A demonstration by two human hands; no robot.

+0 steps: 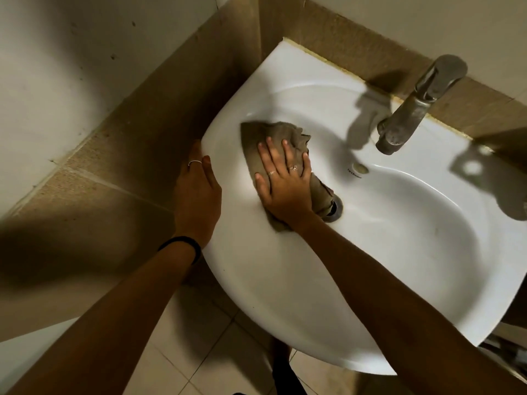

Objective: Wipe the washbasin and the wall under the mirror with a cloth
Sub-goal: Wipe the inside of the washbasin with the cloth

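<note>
Head view: right hand [285, 183] presses cloth [273, 138] inside washbasin [285, 295].

The washbasin [356, 252] is white, glossy and oval, its back edge against the tan tiled wall [342, 32]; the cloth [273, 135], grey-brown and crumpled, lies spread on the basin's inner left slope, one end trailing to the drain at the bowl's bottom.

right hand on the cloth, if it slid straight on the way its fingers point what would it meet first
The right hand presses the cloth flat, fingers pointing up the washbasin side toward the rim by the corner. It would probably meet that rim first, then the tiled wall; the tap sits off to the side.
</note>
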